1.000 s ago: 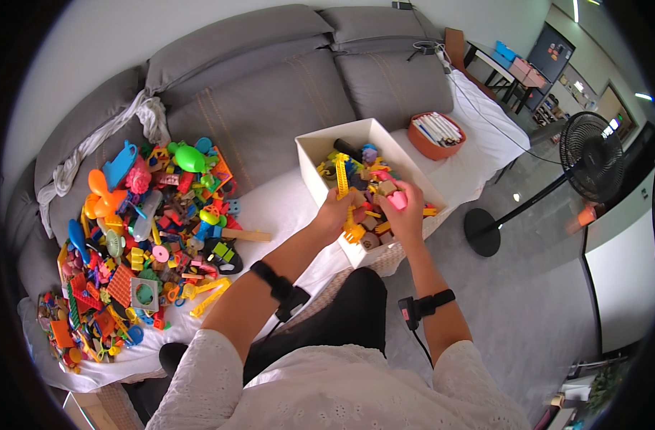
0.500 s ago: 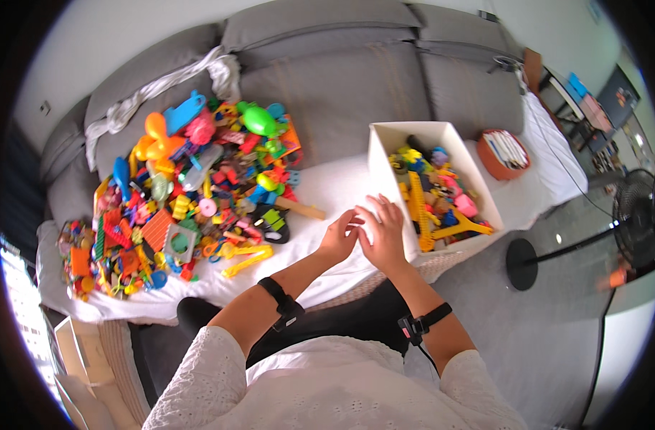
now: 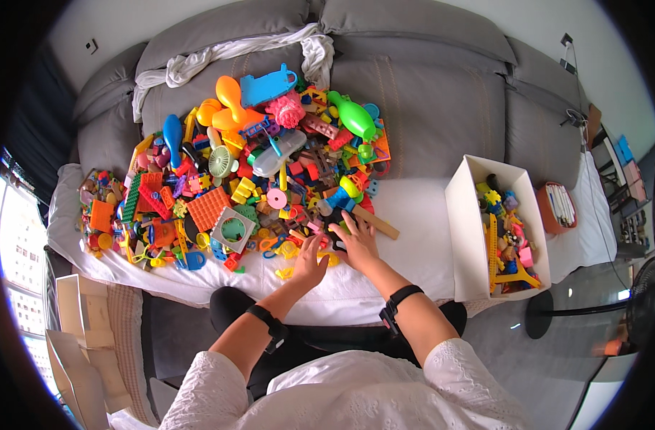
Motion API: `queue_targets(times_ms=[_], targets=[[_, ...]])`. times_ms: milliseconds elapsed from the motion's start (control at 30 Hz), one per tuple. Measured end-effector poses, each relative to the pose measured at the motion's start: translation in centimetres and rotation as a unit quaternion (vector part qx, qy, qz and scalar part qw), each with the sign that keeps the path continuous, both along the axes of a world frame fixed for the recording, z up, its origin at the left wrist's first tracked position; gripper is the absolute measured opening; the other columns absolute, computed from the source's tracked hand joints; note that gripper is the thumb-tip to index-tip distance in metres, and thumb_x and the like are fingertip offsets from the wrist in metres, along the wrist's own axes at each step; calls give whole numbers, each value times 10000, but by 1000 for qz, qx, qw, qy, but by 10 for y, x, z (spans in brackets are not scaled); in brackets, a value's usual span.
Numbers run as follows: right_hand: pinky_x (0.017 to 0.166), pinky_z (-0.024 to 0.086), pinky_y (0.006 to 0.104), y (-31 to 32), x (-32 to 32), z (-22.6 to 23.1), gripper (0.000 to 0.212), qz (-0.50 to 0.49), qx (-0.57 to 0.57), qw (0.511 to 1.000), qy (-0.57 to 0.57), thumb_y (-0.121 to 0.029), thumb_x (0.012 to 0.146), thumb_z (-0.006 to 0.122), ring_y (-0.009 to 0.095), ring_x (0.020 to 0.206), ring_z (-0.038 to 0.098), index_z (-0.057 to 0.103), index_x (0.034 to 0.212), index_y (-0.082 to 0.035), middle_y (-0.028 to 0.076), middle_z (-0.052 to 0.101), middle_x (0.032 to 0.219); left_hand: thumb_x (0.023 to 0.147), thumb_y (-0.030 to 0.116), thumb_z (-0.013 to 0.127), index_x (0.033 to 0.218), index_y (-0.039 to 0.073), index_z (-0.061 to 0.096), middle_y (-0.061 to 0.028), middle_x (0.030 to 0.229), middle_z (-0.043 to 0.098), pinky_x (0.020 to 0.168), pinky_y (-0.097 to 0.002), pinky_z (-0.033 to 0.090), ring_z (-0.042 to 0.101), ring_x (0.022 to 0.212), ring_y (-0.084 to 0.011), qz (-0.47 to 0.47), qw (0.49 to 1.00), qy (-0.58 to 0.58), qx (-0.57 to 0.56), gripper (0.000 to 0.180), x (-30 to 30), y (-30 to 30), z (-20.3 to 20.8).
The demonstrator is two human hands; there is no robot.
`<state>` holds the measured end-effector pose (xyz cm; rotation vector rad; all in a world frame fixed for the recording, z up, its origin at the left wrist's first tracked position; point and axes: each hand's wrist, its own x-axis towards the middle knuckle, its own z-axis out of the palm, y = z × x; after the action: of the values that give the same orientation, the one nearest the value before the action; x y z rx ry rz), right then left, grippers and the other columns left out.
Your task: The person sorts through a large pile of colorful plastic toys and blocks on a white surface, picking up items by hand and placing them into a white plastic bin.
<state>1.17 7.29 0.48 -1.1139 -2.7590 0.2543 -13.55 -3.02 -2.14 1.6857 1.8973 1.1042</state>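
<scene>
At the front right edge of a big heap of toys (image 3: 212,208), my two hands are side by side. My left hand (image 3: 311,264) reaches toward small pink and yellow pieces, its fingers extended and partly over them. With fingers spread, my right hand (image 3: 359,247) lies over a dark toy (image 3: 334,240) that it mostly covers; whether it touches it is hard to tell. Beside the right fingers lies a wooden block (image 3: 377,223), and a blue and yellow toy (image 3: 343,195) sits just beyond. No object shows lifted in either hand.
A white box (image 3: 462,244) holding mixed toys stands at the right on the sofa (image 3: 420,93). Past it is a red-brown container (image 3: 555,215) of white items. A fan (image 3: 639,294) stands at the far right. Open cardboard boxes (image 3: 87,337) are at the lower left.
Both hands have moved left from beside the white box to the heap's front edge and have separated. The view has swung left too, so the box appears farther right.
</scene>
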Motion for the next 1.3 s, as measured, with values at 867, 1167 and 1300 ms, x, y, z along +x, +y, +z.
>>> queue_targets(times_ms=[867, 1167, 1300], targets=[[981, 323, 463, -1, 69, -2, 553, -68, -55, 982, 164, -253, 693, 769, 311, 1200, 450, 545, 1182, -122, 87, 508, 1281, 820, 162, 677, 954, 36, 632, -183, 993, 644, 747, -443, 517, 617, 895, -390, -110, 993, -8, -44, 189, 36, 84, -22], [976, 333, 443, 19, 70, 4, 479, -26, -81, 993, 80, -229, 660, 775, 285, 1148, 476, 589, 1090, -131, 63, 548, 1133, 915, 144, 573, 996, 41, 506, -181, 906, 625, 729, -470, 482, 600, 856, -412, -78, 996, 13, -34, 147, 52, 81, 14], [986, 343, 451, 18, 56, 19, 379, -57, -63, 996, -2, -261, 651, 777, 281, 1114, 491, 645, 981, -129, 71, 566, 1089, 928, 126, 538, 1021, 57, 489, -217, 986, 598, 714, -487, 478, 584, 873, -445, -46, 998, -16, -42, 126, 27, 94, 5]])
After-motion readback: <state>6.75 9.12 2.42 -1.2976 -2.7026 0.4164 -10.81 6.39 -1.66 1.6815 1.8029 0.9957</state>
